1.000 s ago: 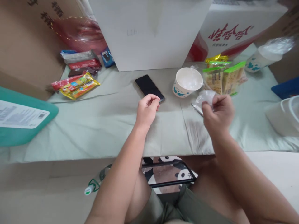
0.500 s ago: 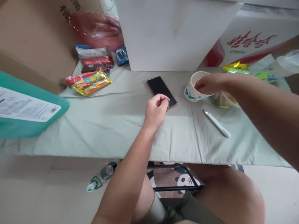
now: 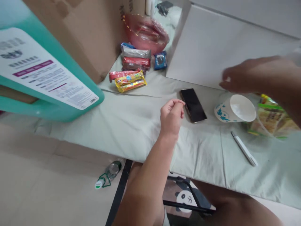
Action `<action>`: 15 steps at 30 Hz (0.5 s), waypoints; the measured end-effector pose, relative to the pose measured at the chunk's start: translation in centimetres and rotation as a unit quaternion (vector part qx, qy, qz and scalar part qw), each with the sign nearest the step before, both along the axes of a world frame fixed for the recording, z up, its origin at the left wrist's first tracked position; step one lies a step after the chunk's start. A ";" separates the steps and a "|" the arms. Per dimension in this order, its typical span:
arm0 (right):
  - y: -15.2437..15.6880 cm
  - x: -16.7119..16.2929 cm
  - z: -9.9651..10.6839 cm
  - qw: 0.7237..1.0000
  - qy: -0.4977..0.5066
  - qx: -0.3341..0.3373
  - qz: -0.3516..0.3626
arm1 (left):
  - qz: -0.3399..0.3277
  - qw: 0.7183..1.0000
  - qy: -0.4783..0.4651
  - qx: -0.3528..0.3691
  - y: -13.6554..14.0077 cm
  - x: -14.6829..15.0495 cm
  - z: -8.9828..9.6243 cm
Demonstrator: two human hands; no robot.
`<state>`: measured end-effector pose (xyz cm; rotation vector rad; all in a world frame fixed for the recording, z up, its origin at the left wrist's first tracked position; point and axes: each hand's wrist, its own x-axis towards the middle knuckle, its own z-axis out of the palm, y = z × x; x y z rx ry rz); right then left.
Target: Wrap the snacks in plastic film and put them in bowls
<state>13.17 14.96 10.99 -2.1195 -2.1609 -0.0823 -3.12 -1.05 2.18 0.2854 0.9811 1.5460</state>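
Note:
My left hand (image 3: 171, 116) rests on the cloth at the near left edge of a black phone (image 3: 193, 105), its fingers curled in and thumb against them; anything inside is hidden. Above and behind a white paper cup (image 3: 227, 110) with blue leaf prints hovers my right hand (image 3: 246, 75), slightly blurred. Its thumb and fingers are drawn together around a small pale spot that I cannot make out. The cup stands tilted in view, and its visible inside is plain white. A white utility knife (image 3: 244, 148) lies in front of the cup.
Snack packets (image 3: 130, 81) and a small blue packet (image 3: 160, 60) lie before a pink bowl (image 3: 147, 34). A big green jug (image 3: 77, 84) stands left, a white box (image 3: 211, 47) behind. Yellow-green food packs (image 3: 270, 121) sit right of the cup. A plastic bottle (image 3: 113, 171) lies on the floor.
My right hand has come up out of the paper cup and now hangs above it. The view has swung left, bringing more of the green jug in. My left hand stays curled beside the phone.

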 end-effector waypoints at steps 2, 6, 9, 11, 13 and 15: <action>-0.8 -5.1 -0.2 0.985 -0.065 -0.059 0.148 | 0.063 0.994 -0.088 -0.032 0.1 -1.4 0.3; -1.9 -16.8 -4.5 0.909 -0.061 -0.062 0.407 | 0.132 0.946 -0.276 -0.110 0.3 -3.4 0.4; -0.6 -23.8 -8.7 0.868 -0.011 -0.045 0.495 | 0.122 0.924 -0.337 -0.133 0.4 -3.9 0.2; 0.4 -26.5 -10.9 0.870 -0.006 -0.061 0.490 | 0.116 0.923 -0.346 -0.123 0.5 -4.1 0.0; 0.9 -27.3 -12.3 0.877 -0.007 -0.067 0.476 | 0.122 0.923 -0.345 -0.119 0.6 -4.3 -0.1; 0.5 -26.7 -12.7 0.880 -0.002 -0.050 0.472 | 0.133 0.922 -0.340 -0.130 0.6 -4.6 0.0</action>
